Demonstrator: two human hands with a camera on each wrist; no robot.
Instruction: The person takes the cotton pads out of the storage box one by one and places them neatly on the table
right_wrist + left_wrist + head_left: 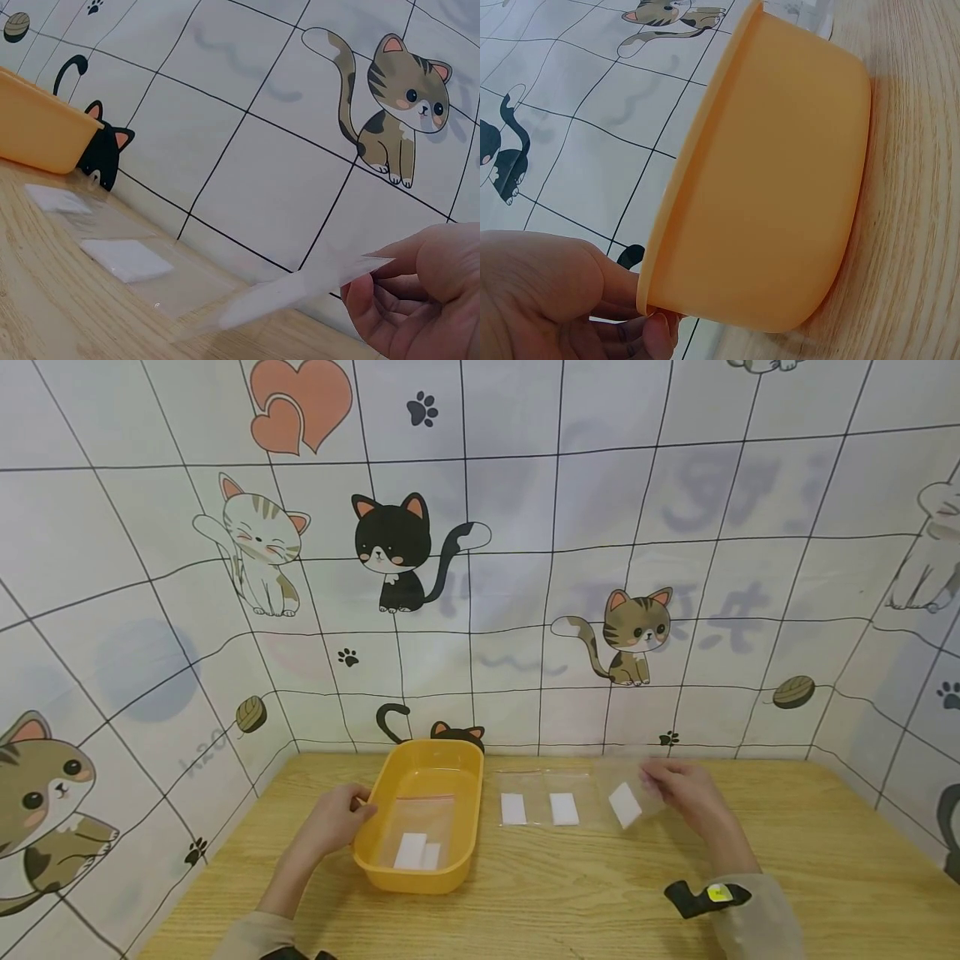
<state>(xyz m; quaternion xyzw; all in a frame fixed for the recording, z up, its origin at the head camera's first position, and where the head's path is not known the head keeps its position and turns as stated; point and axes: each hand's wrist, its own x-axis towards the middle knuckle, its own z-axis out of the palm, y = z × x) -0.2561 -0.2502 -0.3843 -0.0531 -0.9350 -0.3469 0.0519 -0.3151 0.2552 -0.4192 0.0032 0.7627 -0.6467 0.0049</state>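
My left hand (339,817) grips the left rim of a yellow plastic basin (468,852), thumb and fingers on either side of the edge in the left wrist view. Inside the basin lies a clear zip bag (423,814) with white rectangular pieces (410,851) showing. With my right hand (686,789) I pinch the corner of another clear zip bag (330,279), tilted above the table and holding a white piece (625,805). Between basin and right hand, two clear bags lie flat in a row, each with a white piece, one nearer the basin (513,809), one farther right (564,809).
The wooden table (555,893) carries all of this. Behind it and at both sides hangs a white sheet (510,585) with a black grid and cartoon cats, meeting the table's back edge just past the basin.
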